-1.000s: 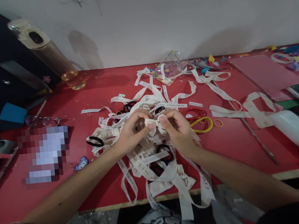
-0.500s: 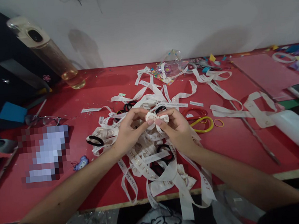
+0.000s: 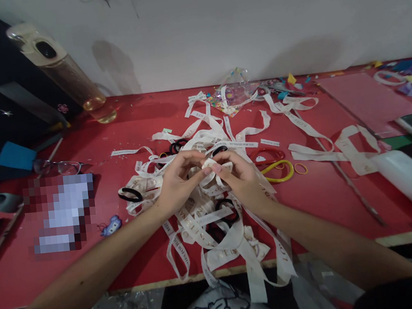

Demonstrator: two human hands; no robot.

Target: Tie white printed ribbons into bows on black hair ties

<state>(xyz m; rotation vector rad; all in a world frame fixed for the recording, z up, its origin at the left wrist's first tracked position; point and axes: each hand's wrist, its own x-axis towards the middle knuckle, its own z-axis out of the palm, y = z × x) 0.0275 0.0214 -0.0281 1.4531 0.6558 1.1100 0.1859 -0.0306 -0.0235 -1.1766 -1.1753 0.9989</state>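
Observation:
Both my left hand and my right hand are closed on a small gathered piece of white ribbon, thumbs and fingertips pinching it from either side. The two thumbs nearly touch over it, and they hide part of it. Below and around the hands lies a heap of printed white ribbon. Black elastic bands sit among the strips, one of them at the heap's left side. Some ribbon hangs over the table's front edge.
On the red table are a bottle, glasses, a pixelated flat object and a purple trinket at left. Yellow bands, a thin stick and a white object lie at right.
The fingers have shifted slightly around the small white ribbon piece, and my right thumb now covers more of it. Less of the piece shows between the hands.

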